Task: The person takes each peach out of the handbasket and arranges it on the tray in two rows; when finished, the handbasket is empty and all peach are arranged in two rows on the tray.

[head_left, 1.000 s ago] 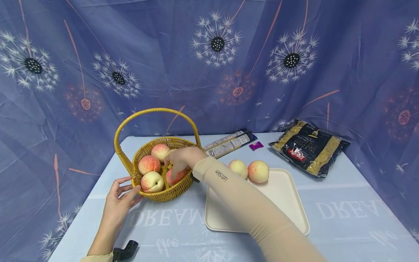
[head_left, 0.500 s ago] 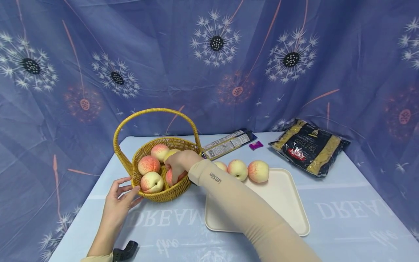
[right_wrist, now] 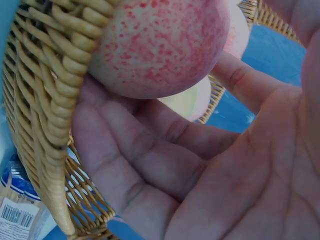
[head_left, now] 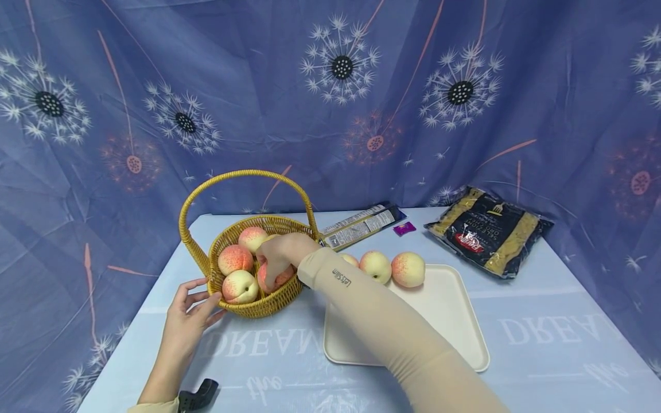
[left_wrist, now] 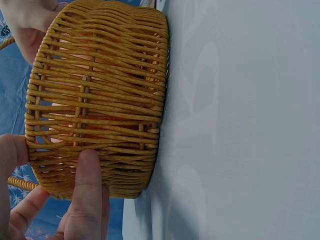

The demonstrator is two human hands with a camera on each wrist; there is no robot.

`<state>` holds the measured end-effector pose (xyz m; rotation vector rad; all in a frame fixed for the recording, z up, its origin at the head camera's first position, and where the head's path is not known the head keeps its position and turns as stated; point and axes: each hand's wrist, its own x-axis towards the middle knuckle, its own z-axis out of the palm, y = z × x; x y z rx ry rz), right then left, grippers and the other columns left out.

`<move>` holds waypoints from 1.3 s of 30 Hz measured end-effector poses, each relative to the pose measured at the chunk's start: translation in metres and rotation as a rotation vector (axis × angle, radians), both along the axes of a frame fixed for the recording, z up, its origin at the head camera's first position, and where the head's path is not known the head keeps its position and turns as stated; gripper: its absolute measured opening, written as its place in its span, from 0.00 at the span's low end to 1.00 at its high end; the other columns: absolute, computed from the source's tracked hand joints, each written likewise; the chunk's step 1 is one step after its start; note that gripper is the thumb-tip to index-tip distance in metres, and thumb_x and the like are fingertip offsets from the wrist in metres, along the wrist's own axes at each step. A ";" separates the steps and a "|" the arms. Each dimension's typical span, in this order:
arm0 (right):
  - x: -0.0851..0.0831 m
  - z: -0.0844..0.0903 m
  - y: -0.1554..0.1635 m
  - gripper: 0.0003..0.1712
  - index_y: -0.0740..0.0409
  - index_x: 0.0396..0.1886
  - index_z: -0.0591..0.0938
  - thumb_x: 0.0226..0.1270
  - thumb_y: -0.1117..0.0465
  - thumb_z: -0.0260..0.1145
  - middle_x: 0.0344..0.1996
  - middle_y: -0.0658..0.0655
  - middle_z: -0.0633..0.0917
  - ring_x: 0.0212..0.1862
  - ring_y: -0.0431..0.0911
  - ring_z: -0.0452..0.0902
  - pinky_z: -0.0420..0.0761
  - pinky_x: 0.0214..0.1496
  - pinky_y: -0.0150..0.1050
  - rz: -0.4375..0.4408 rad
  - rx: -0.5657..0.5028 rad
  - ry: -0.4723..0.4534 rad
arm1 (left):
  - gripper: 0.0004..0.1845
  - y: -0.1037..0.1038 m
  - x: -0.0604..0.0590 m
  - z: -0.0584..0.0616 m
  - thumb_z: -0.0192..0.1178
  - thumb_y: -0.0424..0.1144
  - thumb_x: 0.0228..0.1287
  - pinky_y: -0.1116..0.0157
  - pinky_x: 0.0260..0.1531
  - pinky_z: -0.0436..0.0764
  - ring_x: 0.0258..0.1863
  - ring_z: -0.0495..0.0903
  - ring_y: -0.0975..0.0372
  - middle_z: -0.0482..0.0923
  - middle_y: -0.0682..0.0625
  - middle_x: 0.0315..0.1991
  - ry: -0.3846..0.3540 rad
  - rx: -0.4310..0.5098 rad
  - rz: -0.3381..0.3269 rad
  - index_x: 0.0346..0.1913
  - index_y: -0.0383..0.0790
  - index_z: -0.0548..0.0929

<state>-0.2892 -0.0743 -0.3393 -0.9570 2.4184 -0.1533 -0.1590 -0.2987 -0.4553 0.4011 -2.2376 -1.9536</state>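
A yellow wicker basket [head_left: 258, 307] with a tall looped handle holds several pink-and-cream peaches, among them a red one [head_left: 234, 260] and a paler one [head_left: 241, 287]. My left hand [head_left: 188, 315] holds the basket's near left rim. In the left wrist view, its thumb meets the rim and a finger [left_wrist: 86, 200] lies along the woven wall. Reaching inside from the right, my right hand [head_left: 286, 252] has its fingers curled round a peach [right_wrist: 160, 50]. That peach sits close to the basket's wall in the right wrist view; part of it is hidden by the hand.
Right of the basket, a cream tray [head_left: 444, 321] has peaches [head_left: 408, 269] along its far edge, one partly covered by my right sleeve. Behind lie a long flat packet [head_left: 361, 226] and a small purple sachet [head_left: 404, 229]. A dark pasta bag [head_left: 488, 235] lies at the back right.
My right hand has shifted slightly within the basket, and the peach under it has moved a little left. The sleeve's shift uncovers part of a third peach by the tray. My left hand stays put.
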 end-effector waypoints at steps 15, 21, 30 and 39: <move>-0.010 0.016 0.023 0.27 0.39 0.60 0.76 0.66 0.47 0.78 0.59 0.49 0.76 0.32 0.43 0.79 0.81 0.31 0.36 -0.053 -0.157 -0.212 | 0.29 0.000 0.000 -0.002 0.66 0.37 0.78 0.65 0.45 0.95 0.42 0.87 0.70 0.77 0.55 0.49 -0.019 -0.023 0.008 0.74 0.44 0.67; -0.016 0.027 0.046 0.30 0.41 0.66 0.74 0.69 0.49 0.75 0.60 0.52 0.76 0.39 0.44 0.78 0.85 0.43 0.40 0.006 -0.274 -0.227 | 0.28 0.000 -0.001 -0.002 0.66 0.37 0.78 0.65 0.45 0.95 0.42 0.87 0.70 0.77 0.56 0.48 -0.018 -0.025 0.015 0.74 0.44 0.67; -0.012 0.038 0.084 0.33 0.37 0.67 0.74 0.66 0.47 0.78 0.63 0.49 0.79 0.58 0.46 0.78 0.85 0.59 0.40 0.008 -0.351 -0.105 | 0.28 0.001 -0.001 -0.003 0.66 0.35 0.77 0.66 0.44 0.95 0.42 0.87 0.70 0.78 0.57 0.47 -0.002 -0.008 0.017 0.73 0.43 0.68; 0.002 0.044 0.128 0.35 0.32 0.67 0.73 0.64 0.44 0.80 0.54 0.50 0.84 0.51 0.46 0.82 0.88 0.55 0.42 -0.043 -0.477 -0.049 | 0.28 0.001 0.000 -0.004 0.66 0.35 0.78 0.67 0.44 0.95 0.42 0.87 0.70 0.78 0.56 0.47 0.012 -0.015 0.013 0.73 0.42 0.68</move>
